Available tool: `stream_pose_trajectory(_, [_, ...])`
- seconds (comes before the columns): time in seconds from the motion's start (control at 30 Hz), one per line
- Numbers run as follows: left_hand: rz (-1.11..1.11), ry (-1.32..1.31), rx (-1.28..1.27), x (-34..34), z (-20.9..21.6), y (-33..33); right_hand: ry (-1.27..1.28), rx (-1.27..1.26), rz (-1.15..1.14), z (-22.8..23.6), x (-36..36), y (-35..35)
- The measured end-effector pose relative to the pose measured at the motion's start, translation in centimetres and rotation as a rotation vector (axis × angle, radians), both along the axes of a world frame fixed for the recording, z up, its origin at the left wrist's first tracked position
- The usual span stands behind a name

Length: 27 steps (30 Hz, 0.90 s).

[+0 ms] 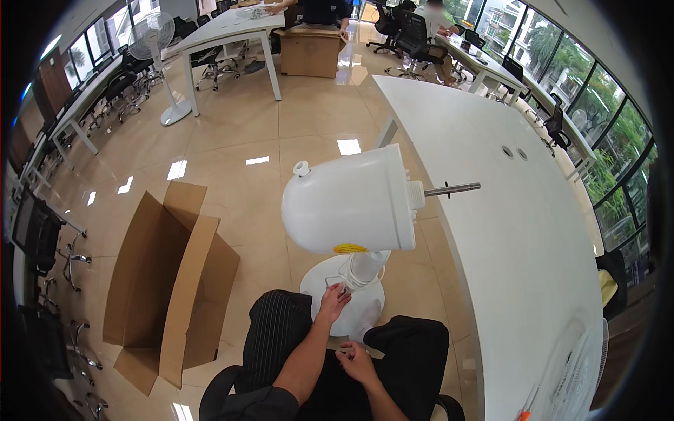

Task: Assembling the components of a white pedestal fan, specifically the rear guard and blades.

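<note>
A stand fan without its blades or grille rises from the floor between my knees. Its white motor housing (347, 203) has a bare metal shaft (453, 189) pointing right and a small knob on top. Under the housing, a white cord (357, 281) hangs in loops around the pole above the round white base (316, 277). My left hand (334, 303) reaches in beside the pole, its fingers closed on the cord. Close to my lap, my right hand (357, 363) has loosely bent fingers, apart, with nothing visible in them.
An open cardboard box (203, 295) stands on the floor at left. Along my right runs a white table (505, 203), with a fan grille (579, 372) at its near end. Farther off are another assembled stand fan (152, 42), a white table (228, 31), office chairs and other people.
</note>
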State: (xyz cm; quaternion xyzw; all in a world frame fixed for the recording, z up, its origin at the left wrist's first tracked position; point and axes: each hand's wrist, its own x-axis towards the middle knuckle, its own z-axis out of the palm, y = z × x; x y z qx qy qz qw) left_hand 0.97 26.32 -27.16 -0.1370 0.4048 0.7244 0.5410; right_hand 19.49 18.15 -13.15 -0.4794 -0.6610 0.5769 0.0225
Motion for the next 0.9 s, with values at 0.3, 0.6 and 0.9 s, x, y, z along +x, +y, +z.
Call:
stream_pose_trajectory(0.3, [-0.274,0.077,-0.242,-1.1,-1.0,0.3,0.188,0.165,-0.232,-5.9,-5.2,8.6])
stream_pose_trajectory(0.6, [-0.287,0.580,-0.355,-1.8,-0.5,1.0,0.027,0.169,-0.161,-12.6,-8.5,13.2])
stream_pose_trajectory(0.9, [-0.183,0.413,-0.245,-1.1,-0.8,0.1,0.249,-0.435,-0.365,-12.8,-9.1,12.8])
